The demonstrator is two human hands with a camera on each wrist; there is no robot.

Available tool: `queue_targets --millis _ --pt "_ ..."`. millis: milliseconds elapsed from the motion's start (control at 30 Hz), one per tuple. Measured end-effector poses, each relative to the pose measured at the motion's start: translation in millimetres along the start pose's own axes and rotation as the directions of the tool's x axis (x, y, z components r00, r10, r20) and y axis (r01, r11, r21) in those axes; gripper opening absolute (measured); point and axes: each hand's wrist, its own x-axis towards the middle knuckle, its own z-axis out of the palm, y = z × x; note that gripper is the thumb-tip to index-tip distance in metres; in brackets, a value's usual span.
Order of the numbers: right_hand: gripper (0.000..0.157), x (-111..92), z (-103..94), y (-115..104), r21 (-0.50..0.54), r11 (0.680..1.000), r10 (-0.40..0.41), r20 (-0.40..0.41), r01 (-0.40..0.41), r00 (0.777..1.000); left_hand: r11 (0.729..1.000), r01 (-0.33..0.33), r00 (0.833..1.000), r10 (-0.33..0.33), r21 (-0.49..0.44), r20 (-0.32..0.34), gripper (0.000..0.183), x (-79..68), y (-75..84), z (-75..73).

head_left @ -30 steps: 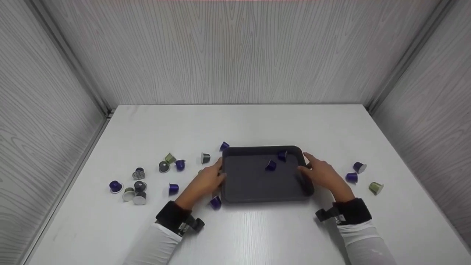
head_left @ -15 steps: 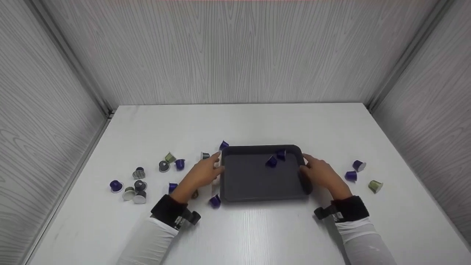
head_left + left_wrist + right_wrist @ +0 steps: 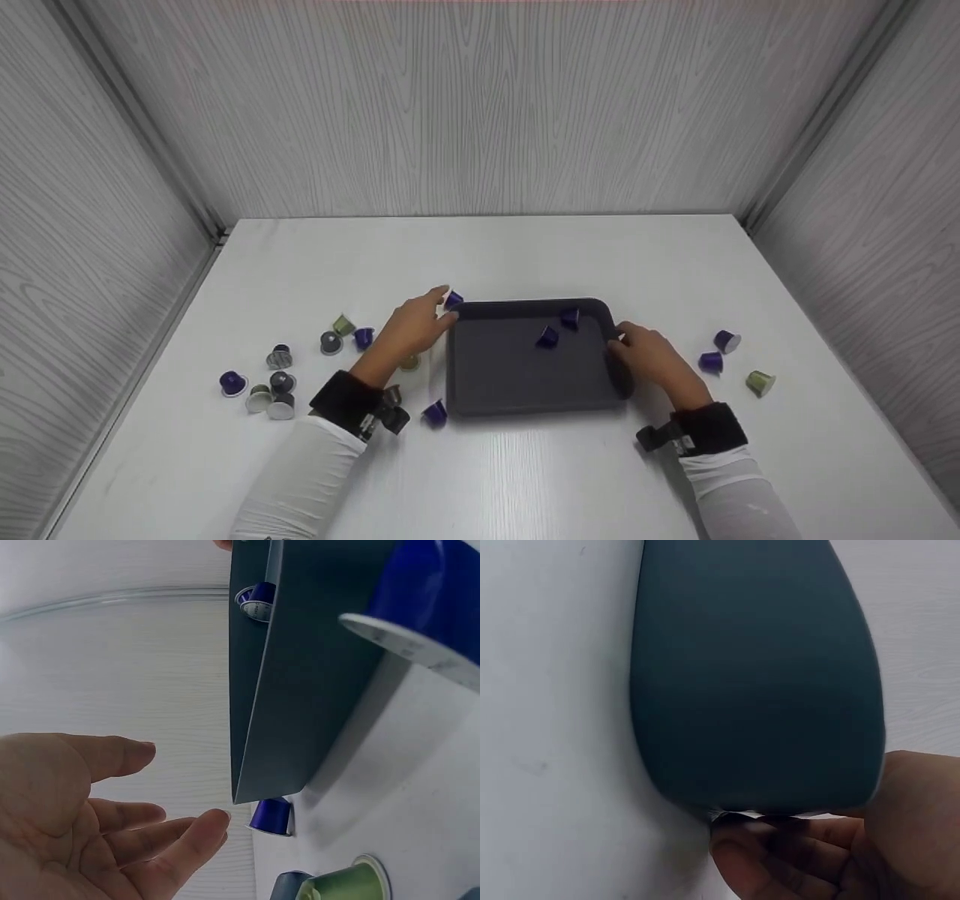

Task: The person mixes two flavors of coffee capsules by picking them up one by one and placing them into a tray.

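A dark grey rectangular tray (image 3: pixel 510 379) stands mid-table with two blue coffee capsules (image 3: pixel 548 337) inside. My right hand (image 3: pixel 654 358) holds its right side, thumb at the rim; in the right wrist view the curled fingers (image 3: pixel 742 862) meet the tray's end. At the far left corner of the tray is my left hand (image 3: pixel 411 325), fingers spread and holding nothing. Its fingertips are right by a blue capsule (image 3: pixel 454 300) behind that corner. The left wrist view shows the palm (image 3: pixel 52 817) empty, beside the tray's tall side wall (image 3: pixel 322 675).
Several blue, grey and green capsules lie left of the tray, among them a blue one (image 3: pixel 233 383) and a green one (image 3: pixel 343 325). Another blue capsule (image 3: pixel 435 414) is by the near left corner. Two blue capsules (image 3: pixel 711 363) and a green capsule (image 3: pixel 760 383) lie right. Walls enclose the table.
My left hand has left the tray's left side and moved away toward the far left corner and the blue capsule there. The right hand stays at the tray's right side.
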Motion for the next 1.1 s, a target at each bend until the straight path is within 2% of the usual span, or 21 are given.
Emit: queue_targets --millis 367,567,833,1100 --pt "0.028 0 -0.8 -4 -0.039 0.999 -0.014 -0.031 0.013 0.999 0.997 0.042 0.999 -0.041 0.069 -0.013 0.058 26.6 8.0 -11.5" --pt "0.030 0 0.6 -3 -0.044 0.999 -0.006 -0.016 0.005 1.000 0.993 0.064 0.998 -0.063 0.099 -0.007 0.053 44.5 1.6 -9.6" --pt "0.029 -1 3.8 -7 -0.034 0.999 0.028 0.006 -0.028 1.000 0.990 0.067 0.997 -0.072 0.126 0.034 0.050 60.9 -11.3 -4.3" --pt "0.031 1 4.2 -6 -0.034 0.997 0.065 0.026 -0.064 0.998 0.980 0.103 0.987 -0.122 0.170 0.108 0.050 70.2 -7.6 -0.8"
